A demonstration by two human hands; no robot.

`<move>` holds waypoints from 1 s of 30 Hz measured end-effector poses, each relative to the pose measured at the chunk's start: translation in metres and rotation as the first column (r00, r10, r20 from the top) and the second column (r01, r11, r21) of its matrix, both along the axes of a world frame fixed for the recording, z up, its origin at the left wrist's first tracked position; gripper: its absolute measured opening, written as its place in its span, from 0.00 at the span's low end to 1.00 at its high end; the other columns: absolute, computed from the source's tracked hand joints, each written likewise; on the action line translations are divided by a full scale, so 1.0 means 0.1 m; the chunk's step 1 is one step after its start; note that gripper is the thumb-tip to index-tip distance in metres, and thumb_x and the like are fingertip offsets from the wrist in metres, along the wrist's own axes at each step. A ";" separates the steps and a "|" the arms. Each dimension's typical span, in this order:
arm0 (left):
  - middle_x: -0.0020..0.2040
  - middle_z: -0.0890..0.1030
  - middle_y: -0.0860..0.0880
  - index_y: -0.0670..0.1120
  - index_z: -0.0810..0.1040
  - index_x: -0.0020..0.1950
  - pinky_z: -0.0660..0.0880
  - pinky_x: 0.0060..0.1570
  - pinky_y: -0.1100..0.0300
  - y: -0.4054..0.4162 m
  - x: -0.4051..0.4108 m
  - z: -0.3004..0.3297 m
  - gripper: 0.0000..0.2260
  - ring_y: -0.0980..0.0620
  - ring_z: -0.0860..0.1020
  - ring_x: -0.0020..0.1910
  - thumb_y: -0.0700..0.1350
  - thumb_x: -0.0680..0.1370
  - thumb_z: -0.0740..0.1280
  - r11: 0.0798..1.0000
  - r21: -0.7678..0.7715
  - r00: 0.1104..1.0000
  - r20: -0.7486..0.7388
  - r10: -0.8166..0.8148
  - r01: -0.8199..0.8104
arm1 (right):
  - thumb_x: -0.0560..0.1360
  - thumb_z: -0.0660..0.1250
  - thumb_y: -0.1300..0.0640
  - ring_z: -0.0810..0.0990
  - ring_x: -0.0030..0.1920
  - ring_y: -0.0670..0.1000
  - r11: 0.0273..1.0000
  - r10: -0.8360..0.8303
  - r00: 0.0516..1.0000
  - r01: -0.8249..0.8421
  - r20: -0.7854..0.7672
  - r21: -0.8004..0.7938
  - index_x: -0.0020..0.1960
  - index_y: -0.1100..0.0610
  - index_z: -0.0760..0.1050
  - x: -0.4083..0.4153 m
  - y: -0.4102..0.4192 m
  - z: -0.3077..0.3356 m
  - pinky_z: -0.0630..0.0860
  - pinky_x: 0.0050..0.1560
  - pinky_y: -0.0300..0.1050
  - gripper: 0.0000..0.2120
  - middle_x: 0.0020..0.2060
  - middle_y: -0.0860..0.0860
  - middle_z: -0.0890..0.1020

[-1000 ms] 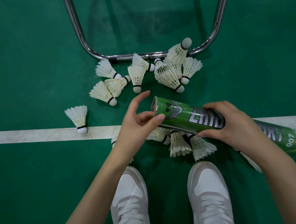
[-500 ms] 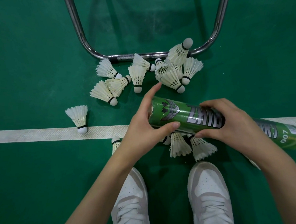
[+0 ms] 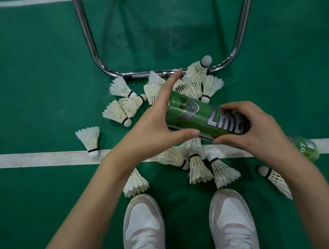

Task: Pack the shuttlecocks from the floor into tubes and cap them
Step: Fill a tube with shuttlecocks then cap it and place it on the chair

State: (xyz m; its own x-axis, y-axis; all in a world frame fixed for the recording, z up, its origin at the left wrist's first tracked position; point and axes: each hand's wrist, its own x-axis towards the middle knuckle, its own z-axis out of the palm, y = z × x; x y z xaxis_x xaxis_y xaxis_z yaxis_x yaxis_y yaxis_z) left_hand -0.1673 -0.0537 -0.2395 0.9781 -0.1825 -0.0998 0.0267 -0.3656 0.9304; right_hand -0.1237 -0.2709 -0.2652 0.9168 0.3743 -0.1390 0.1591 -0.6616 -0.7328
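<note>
Tube (image 3: pixel 193 117): we see it lying crosswise above the floor (image 3: pixel 33 74), between the left hand (image 3: pixel 152 128) at its left end and the right hand (image 3: pixel 255 127) around its middle.
Far heap of shuttlecocks (image 3: pixel 195 80): behind the tube, against the metal frame (image 3: pixel 153 74).
Near heap of shuttlecocks (image 3: pixel 198 166): under the tube, just ahead of our shoes (image 3: pixel 144 226).
Lone shuttlecock (image 3: pixel 89 140): left of both heaps, its tip on the court line (image 3: pixel 37 159).
Another shuttlecock (image 3: pixel 275 179): right, under the right forearm.

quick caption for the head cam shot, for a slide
Both hands hold a green shuttlecock tube above scattered shuttlecocks: left hand at its end, right hand around its middle.
</note>
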 end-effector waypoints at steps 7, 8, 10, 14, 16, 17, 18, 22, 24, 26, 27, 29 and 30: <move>0.53 0.60 0.84 0.60 0.48 0.76 0.64 0.51 0.83 0.15 0.31 0.46 0.46 0.85 0.66 0.50 0.38 0.70 0.74 0.986 0.162 0.972 0.234 -0.002 -0.037 | 0.55 0.77 0.48 0.72 0.48 0.34 0.978 -0.066 0.998 0.067 -0.011 0.195 0.53 0.41 0.69 0.26 0.21 0.23 0.65 0.45 0.19 0.29 0.48 0.37 0.73; 0.52 0.61 0.85 0.61 0.49 0.75 0.67 0.54 0.80 0.18 0.34 0.54 0.46 0.81 0.68 0.54 0.40 0.69 0.74 0.984 0.168 0.964 0.266 0.017 -0.063 | 0.57 0.78 0.51 0.73 0.48 0.34 0.968 -0.078 0.997 0.081 -0.024 0.238 0.52 0.41 0.70 0.29 0.24 0.26 0.66 0.45 0.20 0.28 0.49 0.38 0.75; 0.56 0.63 0.82 0.62 0.52 0.75 0.71 0.60 0.70 0.20 0.39 0.69 0.44 0.68 0.75 0.58 0.45 0.68 0.75 0.980 0.164 0.942 0.330 0.056 -0.116 | 0.59 0.78 0.55 0.74 0.47 0.33 0.946 -0.077 0.995 0.091 -0.057 0.310 0.50 0.39 0.70 0.37 0.29 0.31 0.69 0.45 0.22 0.26 0.49 0.39 0.77; 0.61 0.73 0.66 0.64 0.58 0.73 0.69 0.63 0.69 0.20 0.46 0.84 0.38 0.63 0.75 0.60 0.52 0.67 0.71 0.959 0.158 0.886 0.440 0.146 -0.237 | 0.61 0.77 0.59 0.78 0.45 0.36 0.908 -0.060 0.993 0.098 -0.105 0.408 0.49 0.40 0.72 0.50 0.37 0.40 0.73 0.45 0.28 0.24 0.49 0.43 0.79; 0.58 0.74 0.65 0.67 0.61 0.69 0.67 0.59 0.76 0.18 0.49 0.90 0.34 0.69 0.74 0.57 0.54 0.66 0.70 0.946 0.118 0.856 0.472 0.213 -0.300 | 0.61 0.77 0.62 0.78 0.43 0.34 0.885 -0.049 0.992 0.096 -0.114 0.456 0.49 0.42 0.73 0.56 0.39 0.42 0.73 0.43 0.26 0.24 0.47 0.43 0.79; 0.57 0.74 0.66 0.68 0.63 0.67 0.66 0.57 0.78 0.17 0.51 0.91 0.32 0.72 0.73 0.56 0.55 0.66 0.70 0.940 0.104 0.842 0.485 0.237 -0.324 | 0.62 0.77 0.63 0.78 0.43 0.34 0.875 -0.043 0.992 0.094 -0.118 0.476 0.49 0.43 0.73 0.58 0.40 0.44 0.73 0.43 0.26 0.24 0.47 0.43 0.79; 0.55 0.74 0.66 0.68 0.63 0.66 0.66 0.56 0.79 0.17 0.53 0.93 0.31 0.73 0.73 0.56 0.55 0.66 0.70 0.936 0.092 0.830 0.498 0.253 -0.341 | 0.62 0.77 0.63 0.78 0.43 0.34 0.866 -0.036 0.993 0.088 -0.116 0.492 0.49 0.44 0.74 0.61 0.41 0.45 0.73 0.42 0.26 0.23 0.47 0.42 0.80; 0.49 0.79 0.59 0.63 0.69 0.60 0.69 0.58 0.70 0.17 0.63 1.00 0.23 0.62 0.76 0.55 0.56 0.68 0.73 0.936 0.068 0.791 0.558 0.251 -0.345 | 0.62 0.75 0.68 0.79 0.43 0.32 0.824 0.005 0.992 0.066 -0.124 0.563 0.50 0.49 0.73 0.67 0.46 0.52 0.71 0.40 0.24 0.23 0.41 0.39 0.82; 0.49 0.79 0.57 0.58 0.73 0.52 0.66 0.61 0.70 0.19 0.68 1.03 0.15 0.63 0.76 0.54 0.56 0.69 0.72 0.935 0.084 0.757 0.614 0.223 -0.343 | 0.62 0.75 0.68 0.80 0.42 0.33 0.790 0.042 0.989 0.054 -0.142 0.611 0.51 0.52 0.72 0.69 0.47 0.54 0.72 0.40 0.25 0.23 0.40 0.35 0.82; 0.51 0.79 0.58 0.52 0.77 0.48 0.62 0.68 0.65 0.20 0.72 1.05 0.09 0.64 0.75 0.58 0.55 0.71 0.68 0.938 0.097 0.734 0.650 0.194 -0.334 | 0.58 0.80 0.60 0.80 0.45 0.34 0.764 0.061 0.986 0.055 -0.156 0.643 0.52 0.54 0.71 0.72 0.48 0.54 0.72 0.42 0.26 0.27 0.42 0.35 0.83; 0.51 0.79 0.58 0.49 0.79 0.47 0.63 0.68 0.64 0.20 0.73 1.05 0.10 0.63 0.74 0.59 0.54 0.72 0.67 0.941 0.095 0.734 0.653 0.187 -0.325 | 0.55 0.81 0.53 0.80 0.48 0.35 0.761 0.059 0.983 0.070 -0.176 0.645 0.53 0.54 0.72 0.73 0.49 0.54 0.73 0.45 0.27 0.31 0.45 0.36 0.83; 0.51 0.79 0.58 0.46 0.80 0.46 0.68 0.63 0.65 0.18 0.78 1.09 0.12 0.62 0.74 0.60 0.54 0.71 0.68 0.943 0.094 0.741 0.645 0.186 -0.318 | 0.52 0.81 0.43 0.79 0.53 0.38 0.772 0.063 0.979 0.074 -0.192 0.631 0.55 0.52 0.72 0.75 0.50 0.53 0.72 0.49 0.28 0.35 0.49 0.40 0.82; 0.50 0.80 0.57 0.45 0.80 0.45 0.70 0.61 0.65 0.17 0.81 1.11 0.13 0.62 0.75 0.59 0.53 0.70 0.70 0.941 0.099 0.743 0.642 0.188 -0.324 | 0.56 0.80 0.46 0.78 0.54 0.38 0.794 0.058 0.979 0.074 -0.197 0.603 0.55 0.50 0.72 0.78 0.50 0.54 0.72 0.49 0.28 0.31 0.50 0.41 0.82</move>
